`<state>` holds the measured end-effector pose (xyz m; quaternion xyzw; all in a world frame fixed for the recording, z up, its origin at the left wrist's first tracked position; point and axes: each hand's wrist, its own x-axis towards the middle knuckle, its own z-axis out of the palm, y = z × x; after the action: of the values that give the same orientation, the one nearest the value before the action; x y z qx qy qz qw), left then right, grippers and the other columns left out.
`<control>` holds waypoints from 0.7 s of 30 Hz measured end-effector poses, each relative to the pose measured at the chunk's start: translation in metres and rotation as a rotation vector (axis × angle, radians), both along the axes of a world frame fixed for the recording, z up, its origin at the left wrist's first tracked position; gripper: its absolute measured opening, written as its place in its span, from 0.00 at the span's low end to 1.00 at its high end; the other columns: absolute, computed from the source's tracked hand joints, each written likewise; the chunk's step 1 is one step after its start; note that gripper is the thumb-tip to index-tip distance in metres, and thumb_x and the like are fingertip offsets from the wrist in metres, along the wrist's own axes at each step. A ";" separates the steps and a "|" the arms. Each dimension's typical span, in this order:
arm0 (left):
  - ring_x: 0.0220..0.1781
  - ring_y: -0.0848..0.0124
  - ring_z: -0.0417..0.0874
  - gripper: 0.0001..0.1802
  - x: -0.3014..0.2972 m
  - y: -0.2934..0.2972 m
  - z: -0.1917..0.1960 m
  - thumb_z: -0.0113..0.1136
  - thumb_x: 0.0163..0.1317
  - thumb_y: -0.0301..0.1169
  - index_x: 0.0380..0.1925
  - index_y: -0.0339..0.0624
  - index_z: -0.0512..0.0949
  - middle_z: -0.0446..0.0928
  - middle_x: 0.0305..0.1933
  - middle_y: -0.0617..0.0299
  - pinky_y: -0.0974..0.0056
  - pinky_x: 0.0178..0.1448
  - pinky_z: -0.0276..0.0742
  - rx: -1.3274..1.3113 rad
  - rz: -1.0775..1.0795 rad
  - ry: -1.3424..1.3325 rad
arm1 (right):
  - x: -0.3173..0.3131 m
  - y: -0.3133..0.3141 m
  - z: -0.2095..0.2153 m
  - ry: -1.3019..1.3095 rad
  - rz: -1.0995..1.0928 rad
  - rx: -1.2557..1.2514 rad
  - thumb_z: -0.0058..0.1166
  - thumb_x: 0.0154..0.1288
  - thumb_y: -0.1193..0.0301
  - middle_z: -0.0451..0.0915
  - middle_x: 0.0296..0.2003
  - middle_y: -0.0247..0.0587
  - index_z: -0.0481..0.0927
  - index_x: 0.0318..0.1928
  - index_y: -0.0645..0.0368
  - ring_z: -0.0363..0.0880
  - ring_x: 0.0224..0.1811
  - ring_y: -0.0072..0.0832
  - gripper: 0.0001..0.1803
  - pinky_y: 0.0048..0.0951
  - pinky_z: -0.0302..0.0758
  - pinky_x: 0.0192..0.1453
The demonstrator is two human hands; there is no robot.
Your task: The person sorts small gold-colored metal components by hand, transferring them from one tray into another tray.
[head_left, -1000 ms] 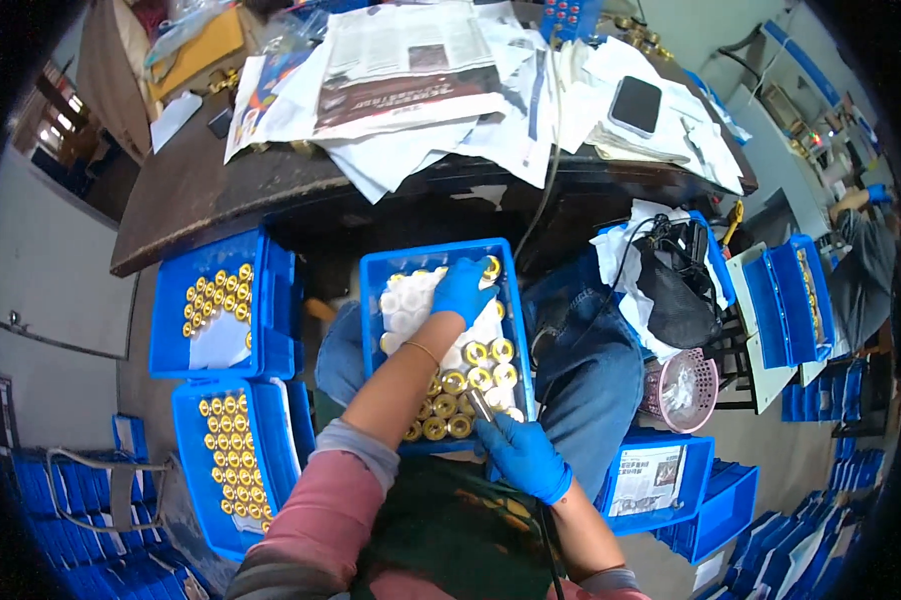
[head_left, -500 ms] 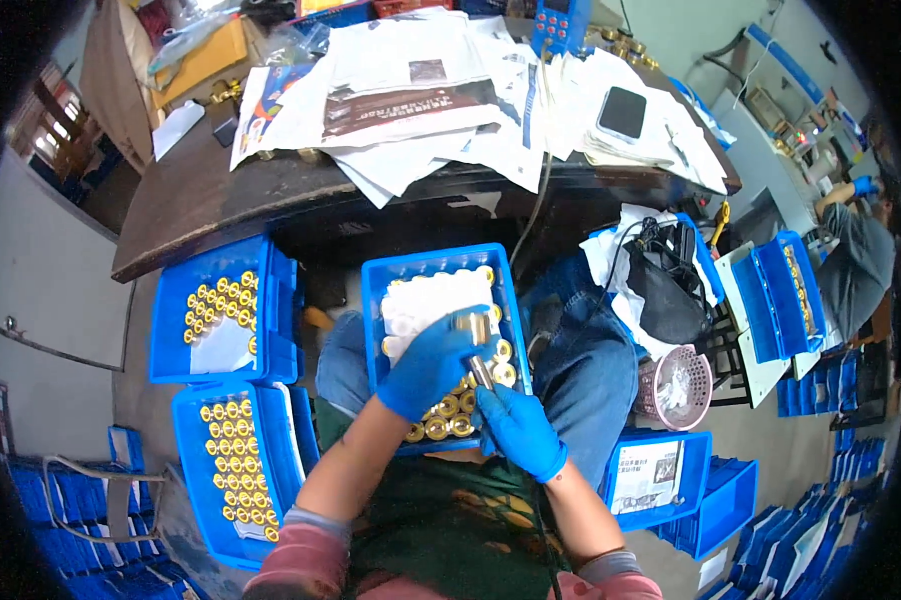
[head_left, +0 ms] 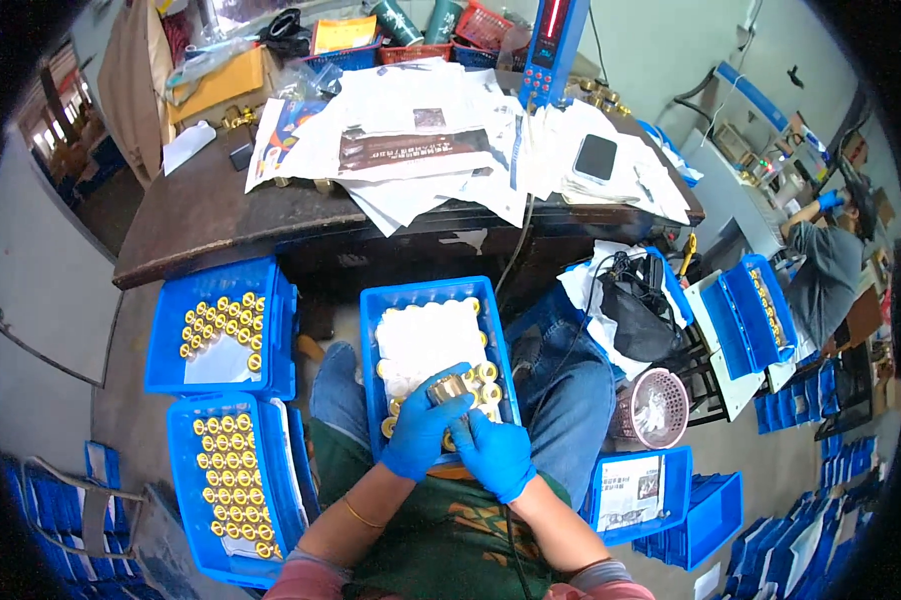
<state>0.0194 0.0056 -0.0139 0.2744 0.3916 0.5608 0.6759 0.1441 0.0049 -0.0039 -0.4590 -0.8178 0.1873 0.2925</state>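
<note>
In my left hand [head_left: 418, 432], gloved in blue, is a short brass-coloured metal fitting [head_left: 450, 389]. My right hand [head_left: 498, 455], also in a blue glove, is closed against the fitting's lower end. It grips a cylindrical metal probe, now mostly covered by the fingers; whether its tip sits inside the fitting is hidden. A dark cable [head_left: 517, 540] hangs below that hand. Under both hands a blue bin [head_left: 371, 300] rests at my lap, holding white-wrapped pieces [head_left: 426, 335] and yellow-rimmed round fittings [head_left: 487, 373].
To the left, two blue bins [head_left: 161, 345] hold rows of brass fittings. A dark desk [head_left: 201, 235] carries papers, a phone [head_left: 596, 158] and a blue gauge box [head_left: 553, 50] with a red light column. A pink basket [head_left: 626, 410] stands right; another person [head_left: 826, 265] sits beyond.
My hands have moved lower and closer together, bringing the probe against the fitting. The view has tilted upward, showing more of the desk's back and the lit gauge column.
</note>
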 end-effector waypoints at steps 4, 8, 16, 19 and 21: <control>0.51 0.69 0.72 0.24 -0.011 -0.009 0.004 0.48 0.58 0.24 0.56 0.30 0.61 0.71 0.51 0.53 0.67 0.54 0.70 0.113 -0.010 0.199 | 0.004 -0.002 0.012 0.021 -0.032 -0.128 0.49 0.58 0.62 0.73 0.17 0.50 0.74 0.28 0.59 0.75 0.20 0.45 0.12 0.41 0.70 0.22; 0.51 0.68 0.72 0.24 -0.001 -0.012 0.018 0.46 0.59 0.23 0.56 0.30 0.60 0.70 0.52 0.52 0.67 0.52 0.71 0.137 0.070 0.060 | -0.003 -0.008 0.002 0.072 0.056 -0.095 0.47 0.59 0.64 0.74 0.19 0.52 0.74 0.33 0.60 0.75 0.19 0.45 0.11 0.38 0.70 0.21; 0.52 0.67 0.71 0.32 -0.011 -0.023 0.022 0.48 0.54 0.16 0.61 0.33 0.53 0.66 0.56 0.50 0.67 0.52 0.71 0.199 0.047 0.079 | 0.001 -0.011 0.000 0.108 0.099 -0.152 0.45 0.62 0.60 0.74 0.17 0.54 0.73 0.42 0.62 0.74 0.17 0.47 0.17 0.43 0.70 0.20; 0.51 0.68 0.72 0.33 -0.010 -0.026 0.016 0.48 0.53 0.15 0.61 0.35 0.54 0.66 0.55 0.50 0.67 0.52 0.71 0.109 0.096 0.070 | -0.005 -0.016 -0.007 0.114 0.104 -0.321 0.43 0.63 0.59 0.74 0.16 0.55 0.73 0.41 0.63 0.74 0.17 0.47 0.19 0.44 0.70 0.20; 0.49 0.68 0.73 0.34 -0.014 -0.032 0.005 0.51 0.52 0.16 0.61 0.36 0.55 0.67 0.54 0.50 0.67 0.52 0.71 0.086 0.113 0.108 | -0.008 -0.020 -0.009 0.118 0.112 -0.408 0.42 0.63 0.59 0.74 0.16 0.55 0.73 0.41 0.63 0.75 0.17 0.47 0.19 0.44 0.70 0.20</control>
<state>0.0051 -0.0262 -0.0087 0.3104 0.4182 0.5986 0.6086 0.1360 -0.0147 -0.0130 -0.4507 -0.7686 0.3914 0.2301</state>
